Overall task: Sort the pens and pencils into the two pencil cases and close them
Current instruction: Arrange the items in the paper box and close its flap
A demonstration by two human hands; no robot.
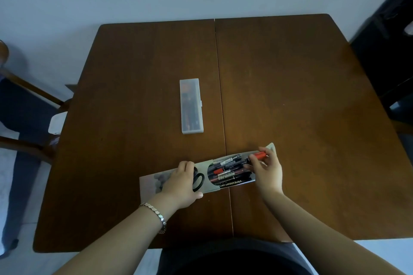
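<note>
A clear plastic pencil case [191, 106] lies shut in the middle of the table, with dark and orange pencils inside. Near me lies a flat grey printed pencil case [207, 182] with a clear window showing several pens. My left hand [182, 183] presses on its left half, fingers over a black scissors-like print or handle [199, 182]. My right hand [267, 168] is at the case's right, open end, pinching a red-capped pen [259, 156] that sticks out of the case.
The brown wooden table [290, 96] has a seam running down its middle. A wooden chair [26, 100] stands at the left, dark furniture [388, 35] at the right. A bracelet sits on my left wrist.
</note>
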